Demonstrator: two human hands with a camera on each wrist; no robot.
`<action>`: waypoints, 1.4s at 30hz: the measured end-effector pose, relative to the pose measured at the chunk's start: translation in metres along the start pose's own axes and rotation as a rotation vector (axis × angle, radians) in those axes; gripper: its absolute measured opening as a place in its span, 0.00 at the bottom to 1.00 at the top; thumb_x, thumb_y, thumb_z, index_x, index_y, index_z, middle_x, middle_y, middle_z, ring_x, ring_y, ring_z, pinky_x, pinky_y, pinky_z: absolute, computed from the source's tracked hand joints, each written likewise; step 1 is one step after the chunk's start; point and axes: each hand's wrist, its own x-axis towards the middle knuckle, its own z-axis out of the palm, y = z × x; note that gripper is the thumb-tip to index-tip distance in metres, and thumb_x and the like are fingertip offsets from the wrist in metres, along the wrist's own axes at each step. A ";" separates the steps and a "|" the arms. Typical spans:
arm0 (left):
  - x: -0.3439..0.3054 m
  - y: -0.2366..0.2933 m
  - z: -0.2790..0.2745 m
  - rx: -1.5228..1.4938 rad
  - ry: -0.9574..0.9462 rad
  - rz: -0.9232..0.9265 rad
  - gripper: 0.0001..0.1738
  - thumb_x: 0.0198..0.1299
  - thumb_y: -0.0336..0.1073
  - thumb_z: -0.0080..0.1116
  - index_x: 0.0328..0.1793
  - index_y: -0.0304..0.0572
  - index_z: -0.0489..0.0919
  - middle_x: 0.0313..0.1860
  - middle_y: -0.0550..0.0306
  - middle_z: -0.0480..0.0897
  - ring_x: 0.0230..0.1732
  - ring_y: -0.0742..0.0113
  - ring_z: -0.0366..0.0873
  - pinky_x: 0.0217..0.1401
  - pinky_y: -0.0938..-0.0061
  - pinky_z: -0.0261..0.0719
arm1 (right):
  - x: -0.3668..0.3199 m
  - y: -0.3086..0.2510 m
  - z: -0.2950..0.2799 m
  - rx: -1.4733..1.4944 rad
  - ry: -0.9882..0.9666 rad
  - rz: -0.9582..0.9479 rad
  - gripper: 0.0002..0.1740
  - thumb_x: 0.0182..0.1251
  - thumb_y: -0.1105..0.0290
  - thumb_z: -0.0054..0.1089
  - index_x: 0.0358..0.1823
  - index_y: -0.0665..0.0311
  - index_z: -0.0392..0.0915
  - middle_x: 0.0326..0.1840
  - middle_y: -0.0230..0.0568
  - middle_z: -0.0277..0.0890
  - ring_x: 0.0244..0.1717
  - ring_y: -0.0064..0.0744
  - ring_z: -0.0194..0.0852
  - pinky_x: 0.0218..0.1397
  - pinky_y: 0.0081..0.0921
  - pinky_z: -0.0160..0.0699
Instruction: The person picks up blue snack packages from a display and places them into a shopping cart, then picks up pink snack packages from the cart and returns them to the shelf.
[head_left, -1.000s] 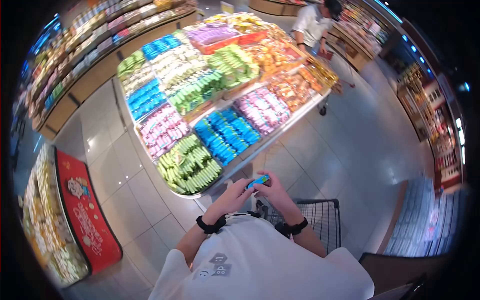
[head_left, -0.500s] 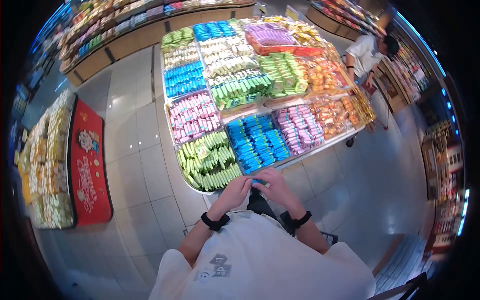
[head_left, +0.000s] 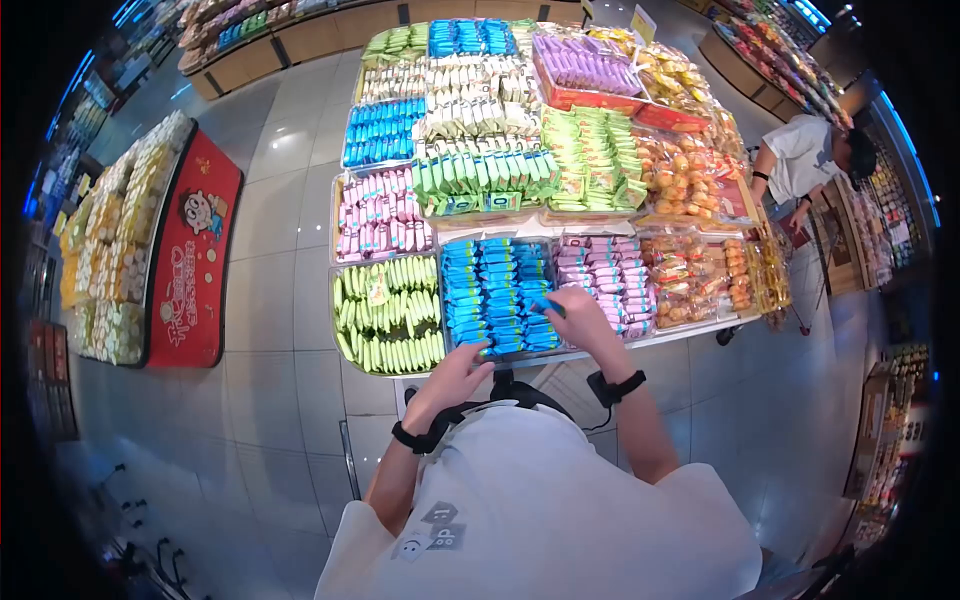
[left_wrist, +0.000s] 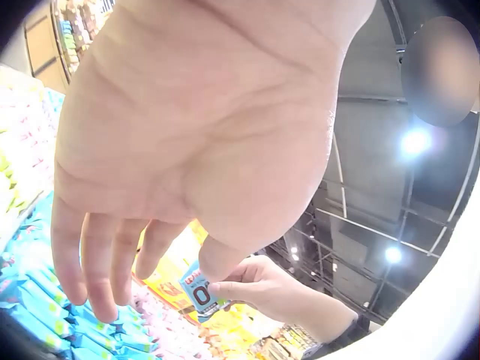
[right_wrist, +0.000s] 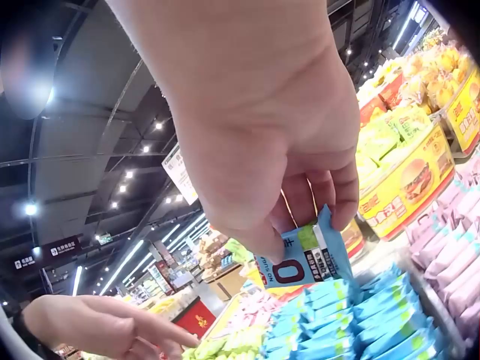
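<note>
Pinched between the thumb and fingers of my right hand (head_left: 583,320) is a small blue snack packet (right_wrist: 307,255) with a large dark "0" on its face. That hand is over the right part of a bin of matching blue packets (head_left: 497,290). My left hand (head_left: 458,378) holds nothing. Its fingers reach over the near edge of the same bin and hang loosely apart in the left wrist view (left_wrist: 187,150). Green packets (head_left: 385,310) lie in the bin to the left, pink packets (head_left: 605,280) in the one to the right.
More bins of wrapped snacks stand behind on the same display table (head_left: 690,328). A person in a white shirt (head_left: 805,155) leans at its right end. At the left is a red-fronted stand (head_left: 195,250) stacked with packages.
Both hands were together at one blue packet before my body. The left has let go and moved apart; the right has carried the packet over the blue bin. My view has turned.
</note>
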 end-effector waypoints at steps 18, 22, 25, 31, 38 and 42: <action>-0.082 -0.008 0.047 -0.103 0.322 -0.474 0.27 0.71 0.41 0.64 0.71 0.33 0.77 0.45 0.49 0.87 0.38 0.63 0.83 0.46 0.68 0.83 | 0.085 0.121 0.055 -0.190 -0.149 0.089 0.16 0.62 0.69 0.72 0.50 0.66 0.88 0.49 0.55 0.85 0.57 0.58 0.82 0.61 0.48 0.82; -0.088 -0.014 0.057 -0.074 0.349 -0.448 0.27 0.71 0.41 0.64 0.71 0.34 0.77 0.43 0.49 0.87 0.38 0.62 0.84 0.46 0.67 0.83 | 0.091 0.118 0.054 -0.178 -0.241 0.156 0.18 0.63 0.68 0.72 0.53 0.67 0.88 0.53 0.60 0.84 0.59 0.60 0.81 0.66 0.48 0.79; -0.089 -0.014 0.059 -0.058 0.366 -0.429 0.26 0.71 0.41 0.64 0.70 0.33 0.78 0.43 0.48 0.87 0.39 0.61 0.83 0.46 0.67 0.83 | 0.090 0.118 0.059 -0.186 -0.243 0.133 0.18 0.63 0.68 0.71 0.53 0.68 0.87 0.52 0.60 0.85 0.59 0.59 0.81 0.66 0.48 0.79; -0.087 -0.011 0.060 -0.046 0.366 -0.416 0.27 0.70 0.41 0.64 0.70 0.33 0.78 0.44 0.48 0.87 0.39 0.60 0.83 0.47 0.66 0.82 | 0.093 0.127 0.073 -0.194 -0.356 0.135 0.19 0.63 0.73 0.61 0.54 0.71 0.86 0.53 0.63 0.84 0.60 0.60 0.81 0.69 0.48 0.77; -0.084 -0.016 0.054 0.011 0.290 -0.427 0.27 0.72 0.42 0.62 0.72 0.37 0.77 0.47 0.52 0.86 0.41 0.62 0.84 0.48 0.68 0.83 | 0.085 0.140 0.081 -0.074 -0.284 0.107 0.22 0.60 0.78 0.56 0.56 0.71 0.86 0.56 0.66 0.83 0.62 0.62 0.79 0.71 0.48 0.76; -0.083 -0.019 0.053 0.030 0.282 -0.411 0.27 0.72 0.42 0.62 0.73 0.37 0.77 0.47 0.51 0.86 0.40 0.63 0.84 0.47 0.68 0.82 | 0.081 0.146 0.082 -0.030 -0.271 0.087 0.25 0.57 0.79 0.54 0.57 0.72 0.85 0.56 0.69 0.82 0.61 0.63 0.80 0.70 0.49 0.76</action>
